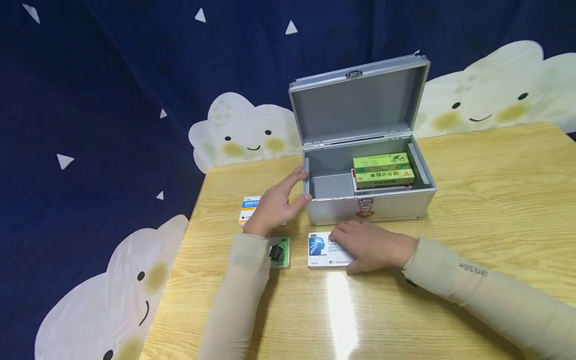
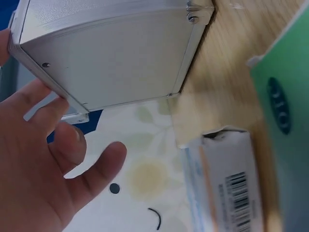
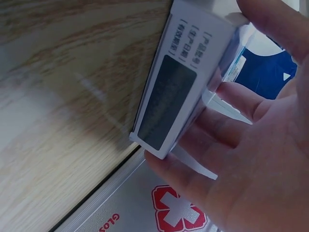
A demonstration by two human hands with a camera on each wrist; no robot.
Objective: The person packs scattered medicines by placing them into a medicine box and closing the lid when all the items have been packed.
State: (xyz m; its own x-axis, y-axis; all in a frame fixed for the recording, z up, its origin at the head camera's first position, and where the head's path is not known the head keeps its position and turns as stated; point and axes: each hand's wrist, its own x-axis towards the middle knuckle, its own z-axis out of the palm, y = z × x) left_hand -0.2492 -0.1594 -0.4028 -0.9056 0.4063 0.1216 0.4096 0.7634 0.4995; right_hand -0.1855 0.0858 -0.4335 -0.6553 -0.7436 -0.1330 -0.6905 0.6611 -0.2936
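Observation:
An aluminium case (image 1: pixel 371 207) stands on the table with its lid up. My left hand (image 1: pixel 273 202) rests at its left rim, with the thumb at the front corner; in the left wrist view the lower fingers of the left hand (image 2: pixel 38 159) hang loose beside the side wall. My right hand (image 1: pixel 371 245) spans a white medicine box (image 1: pixel 318 256) with a blue head picture, lying in front of the case. In the right wrist view thumb and fingers grip opposite edges of this medicine box (image 3: pixel 181 77). A green medicine box (image 1: pixel 402 169) lies inside the case on a white one.
A blue, white and yellow medicine box (image 1: pixel 249 205) lies left of the case, partly behind my left hand. Another green box (image 1: pixel 282 252) lies beside my left wrist, partly covered. A dark blue curtain (image 1: pixel 135 75) with clouds hangs behind the wooden table (image 1: pixel 486 200).

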